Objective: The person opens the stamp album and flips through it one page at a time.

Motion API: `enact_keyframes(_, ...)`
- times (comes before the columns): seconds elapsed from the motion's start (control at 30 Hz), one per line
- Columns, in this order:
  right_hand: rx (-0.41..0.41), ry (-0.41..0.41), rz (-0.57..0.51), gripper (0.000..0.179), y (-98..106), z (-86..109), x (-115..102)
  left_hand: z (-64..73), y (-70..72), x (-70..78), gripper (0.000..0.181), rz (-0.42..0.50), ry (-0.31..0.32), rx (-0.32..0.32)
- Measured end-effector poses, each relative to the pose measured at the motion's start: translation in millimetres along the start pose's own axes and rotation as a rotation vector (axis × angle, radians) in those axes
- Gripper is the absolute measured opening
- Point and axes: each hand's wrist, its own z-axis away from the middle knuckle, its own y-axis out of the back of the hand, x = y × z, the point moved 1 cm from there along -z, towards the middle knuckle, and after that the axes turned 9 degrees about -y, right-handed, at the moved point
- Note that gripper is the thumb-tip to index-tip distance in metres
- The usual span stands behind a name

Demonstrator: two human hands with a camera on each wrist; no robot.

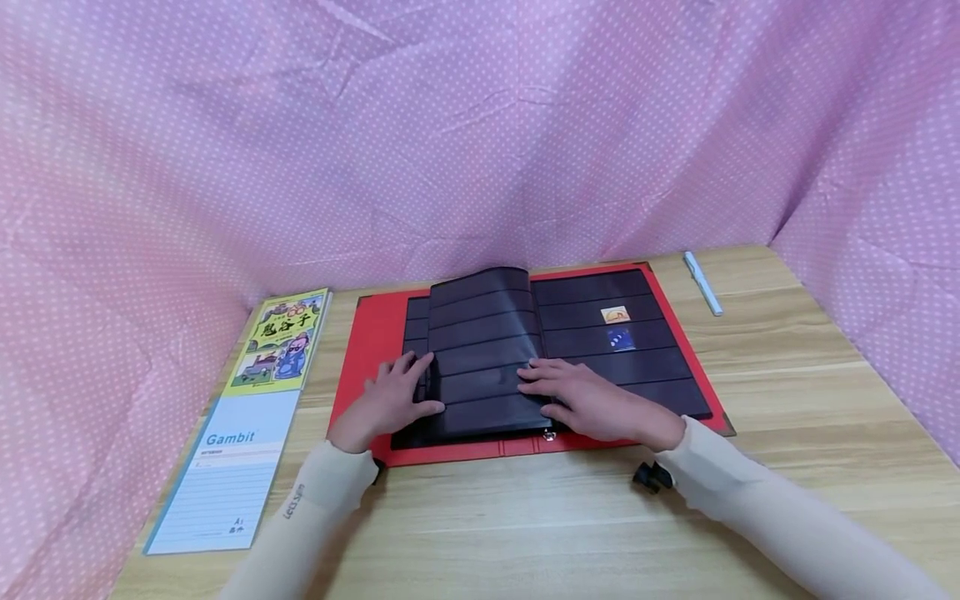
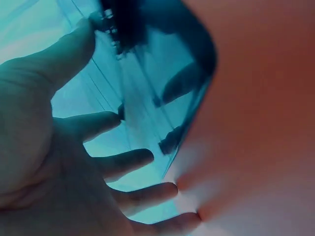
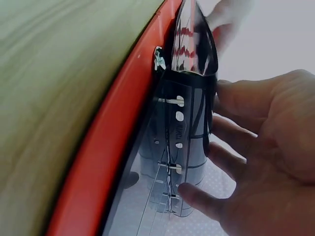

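A stamp album point(image 1: 358, 333) with a red cover lies spread on the table. Its black leaf point(image 1: 480, 333) with horizontal strips bows up near the spine and lies over the left side. My left hand point(image 1: 386, 400), fingers spread, touches this leaf's outer left edge; in the left wrist view its fingers look fairly straight. My right hand point(image 1: 588, 400) rests flat on the leaf beside the spine. On the right page, an orange-and-white stamp point(image 1: 615, 314) sits above a blue stamp point(image 1: 621, 338). The right wrist view shows binder rings point(image 3: 170, 102) through the punched holes.
To the left, a yellow comic-style book point(image 1: 273, 342) lies above a pale blue Gambit notebook point(image 1: 221, 475). A light blue pen point(image 1: 702, 283) is at the back right of the wooden table point(image 1: 510, 533). Pink dotted cloth point(image 1: 450, 142) hangs behind and at both sides.
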Motion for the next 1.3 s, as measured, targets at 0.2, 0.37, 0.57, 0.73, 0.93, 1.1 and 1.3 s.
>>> enact_keyframes(0.2, 0.002, 0.012, -0.091, 0.045, 5.1, 1.2, 4.7, -4.7, -6.3, 5.8, 0.083, -0.049, 0.033, -0.038)
enact_keyframes(0.37, 0.02, -0.103, -0.166, 0.065, 8.4, 0.6, 18.2, -6.1, -6.3, 9.0, 0.083, -0.052, 0.042, -0.051)
enact_keyframes(0.57, -0.039, -0.241, -0.183, 0.084, 7.1, -0.6, 30.5, -6.3, -7.9, 8.8, 0.082, -0.055, 0.039, -0.045)
enact_keyframes(0.73, -0.058, -0.231, -0.158, 0.083, 5.8, -2.0, 29.9, -5.9, -10.3, 5.5, 0.083, -0.058, 0.032, -0.032)
enact_keyframes(0.93, -0.051, -0.227, -0.131, 0.08, 4.9, -3.5, 25.6, -6.0, -10.6, 3.4, 0.085, -0.054, 0.051, -0.027)
enact_keyframes(1.1, -0.049, -0.249, -0.109, 0.08, 4.0, -5.2, 20.5, -4.6, -9.3, 2.8, 0.086, -0.035, 0.064, -0.028)
enact_keyframes(1.3, -0.021, -0.271, -0.104, 0.078, 1.4, -12.1, 10.3, -2.9, -4.6, -1.2, 0.081, -0.04, 0.046, -0.031)
